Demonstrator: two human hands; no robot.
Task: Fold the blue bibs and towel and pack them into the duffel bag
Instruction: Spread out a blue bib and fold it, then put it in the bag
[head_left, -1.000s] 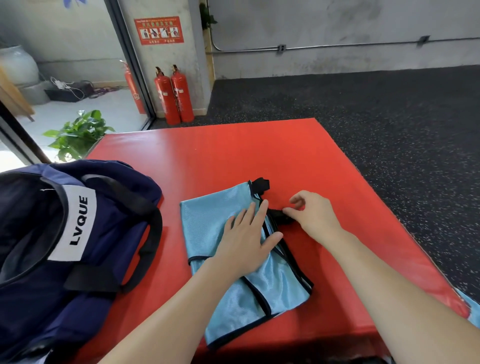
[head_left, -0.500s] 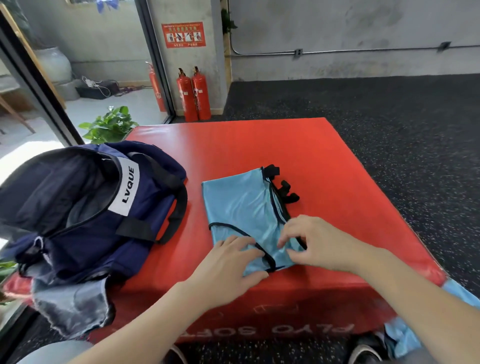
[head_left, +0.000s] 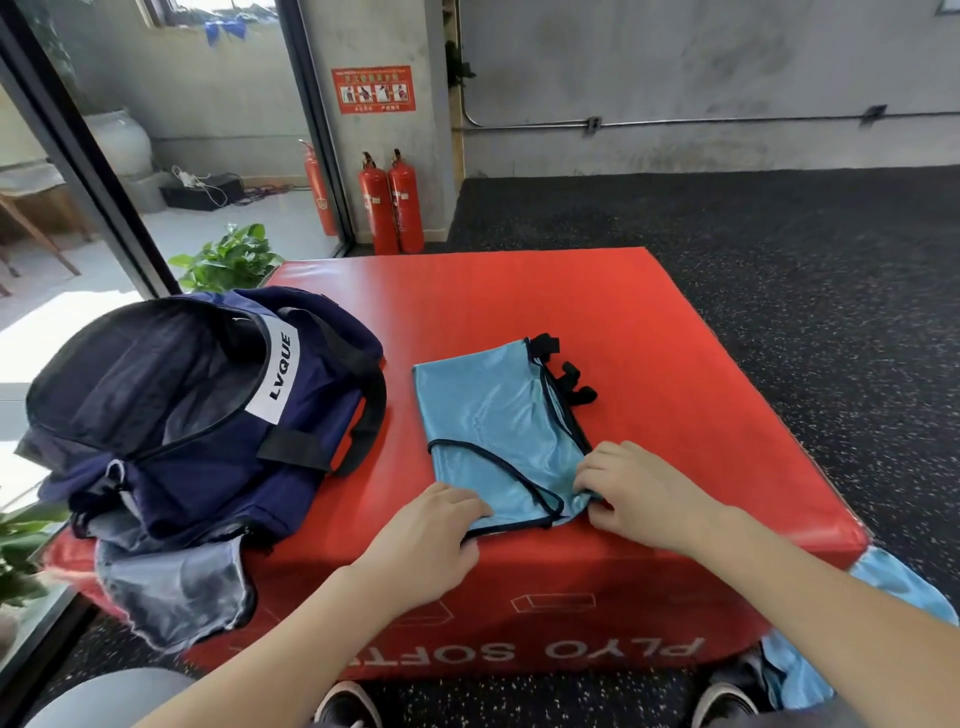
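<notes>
The left hand grips the near-left corner of the folded blue bib, fingers curled over the black-trimmed edge just below centre frame. The right hand pinches the bib's near-right corner, fingertips bent onto the cloth beside the black piping. The two hands sit near each other, with the bib's near edge stretched between them.

The bib lies flat on top of the red plyo box, centre frame, close to the box's near edge. It is light blue mesh with dark piping; a curved trim line crosses its lower half. Black straps stick out from its far-right corner and rest on the red surface.

The navy duffel bag sits at the left of the frame on the same box, just beside the bib but not touching it. Its main opening gapes upward and toward the left; a white label reading LVQUE shows on the rim. A black carry handle loops down its right side. Grey lining fabric spills over the box's near-left corner.

More light blue cloth hangs at the lower right, below the box's corner; which item it is cannot be determined.

Two red fire extinguishers stand against the wall, upper centre. A potted plant sits behind the bag.
</notes>
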